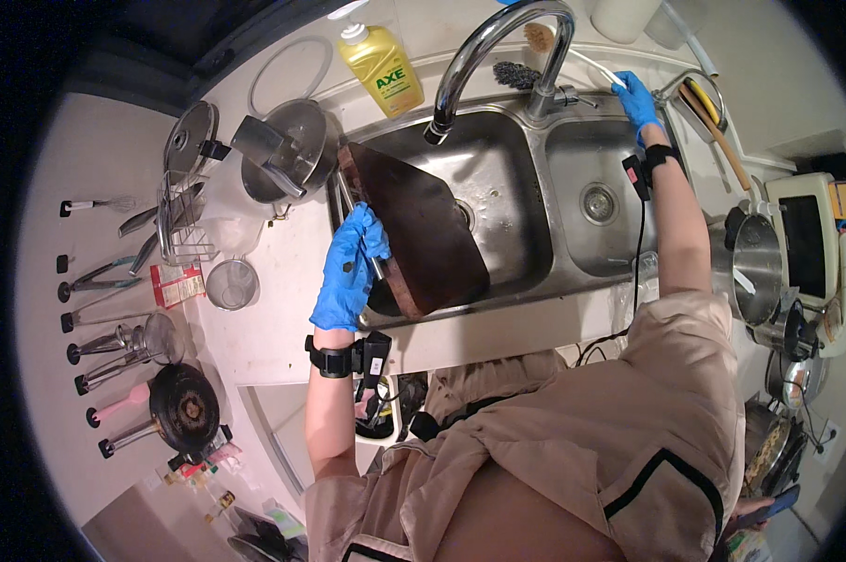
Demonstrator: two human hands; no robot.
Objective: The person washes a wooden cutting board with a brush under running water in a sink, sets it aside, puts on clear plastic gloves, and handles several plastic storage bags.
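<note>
My left hand (356,260), in a blue glove, is closed on a metal handle bar along the near left side of a dark rectangular panel (423,232). That panel leans over the left basin of a double stainless steel sink (514,168). At the upper right, my gloved right hand (635,102) grips the white handle of a round brush (539,37) with brown bristles behind the faucet. The chrome faucet (458,63) arches above the left basin. A dark scrubber (515,74) lies near the faucet's base. What is beneath the panel is hidden.
A yellow dish soap bottle (384,74) stands behind the sink. To its left are a steel pot (293,151) and a wire rack (184,225). A small strainer (232,284) lies on the counter. Another steel pot (756,267) is at right; another person's hand (749,507) shows lower right.
</note>
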